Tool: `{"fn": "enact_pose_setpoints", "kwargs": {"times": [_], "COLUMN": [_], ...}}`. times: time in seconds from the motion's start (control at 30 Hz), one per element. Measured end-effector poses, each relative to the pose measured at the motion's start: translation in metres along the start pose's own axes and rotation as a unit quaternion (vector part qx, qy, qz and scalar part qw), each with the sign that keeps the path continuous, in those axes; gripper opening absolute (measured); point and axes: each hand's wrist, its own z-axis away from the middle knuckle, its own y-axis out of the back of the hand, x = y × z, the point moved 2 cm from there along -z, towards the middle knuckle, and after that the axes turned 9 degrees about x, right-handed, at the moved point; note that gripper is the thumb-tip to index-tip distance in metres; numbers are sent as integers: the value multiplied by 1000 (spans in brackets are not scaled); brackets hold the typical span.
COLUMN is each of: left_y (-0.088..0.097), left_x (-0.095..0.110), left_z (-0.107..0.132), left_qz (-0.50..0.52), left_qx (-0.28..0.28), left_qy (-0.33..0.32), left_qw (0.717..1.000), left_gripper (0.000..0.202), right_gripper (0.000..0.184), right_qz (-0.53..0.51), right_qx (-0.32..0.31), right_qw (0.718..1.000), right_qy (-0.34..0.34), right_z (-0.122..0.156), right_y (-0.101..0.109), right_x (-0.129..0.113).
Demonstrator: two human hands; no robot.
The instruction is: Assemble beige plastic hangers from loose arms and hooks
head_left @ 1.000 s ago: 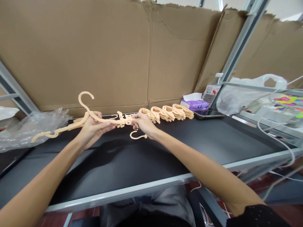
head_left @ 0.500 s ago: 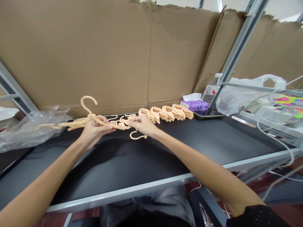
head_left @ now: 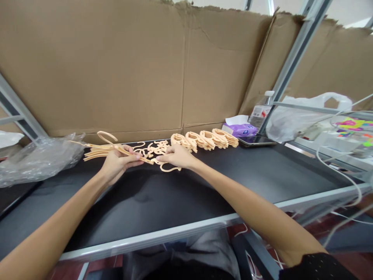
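My left hand is closed around a beige plastic hanger, tilted nearly flat, its hook rising to the left of my fingers. At the hanger's right end, my right hand pinches a small beige piece against or close to the tip; whether they are joined I cannot tell. A loose hook lies on the table just under my right fingers. Behind both hands are scattered beige hooks and small parts. Left of my left hand lies a pile of long beige hanger arms, partly covered by the held hanger.
Several stacks of beige looped pieces stand in a row behind my right hand. Beyond them are a purple tissue pack, a phone and a bottle. Clear plastic wrap lies left. A cardboard wall closes the back.
The hanger in my left hand has rotated, its hook dropping from upright to flatter. My right hand has shifted slightly down, with its small piece at the hanger's tip.
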Motion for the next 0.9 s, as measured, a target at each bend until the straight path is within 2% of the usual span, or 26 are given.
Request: {"fn": "enact_pose_setpoints", "kwargs": {"times": [0.4, 0.53, 0.9], "left_y": [-2, -4, -2], "left_x": [-11, -16, -19], "left_z": [0, 1, 0], "left_qz": [-30, -33, -35], "left_qx": [25, 25, 15], "left_qy": [28, 40, 39], "left_qw": [999, 998, 999], "left_gripper": [41, 43, 42], "right_gripper": [39, 41, 44], "right_qz": [55, 73, 76], "right_qx": [-31, -65, -87], "right_qw": [998, 995, 993], "right_qy": [3, -17, -3], "right_z": [-1, 2, -3], "right_y": [-2, 0, -4], "right_x": [3, 1, 5]}}
